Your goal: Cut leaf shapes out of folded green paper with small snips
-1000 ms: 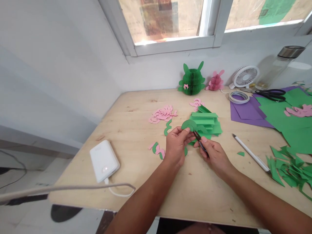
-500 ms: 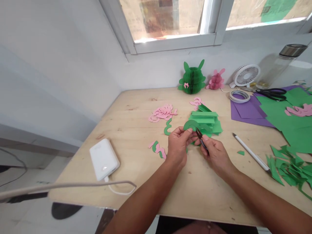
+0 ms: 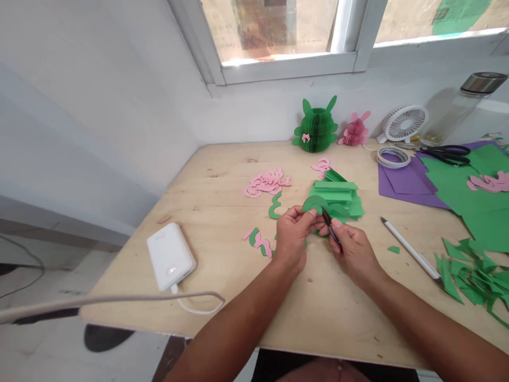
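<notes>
Over the wooden bench (image 3: 222, 223), my left hand (image 3: 294, 236) pinches arched green paper (image 3: 313, 202), right hand (image 3: 356, 252) clutching dark scissors (image 3: 326, 217); blades narrowing, apparently snipping!

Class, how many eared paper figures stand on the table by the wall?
2: the larger green figure, below the window, and the smaller pink figure, between it and the white fan. No others show.

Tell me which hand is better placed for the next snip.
Probably the right hand: it holds the small scissors with their blades at the curved green paper, which the left hand pinches.
</notes>
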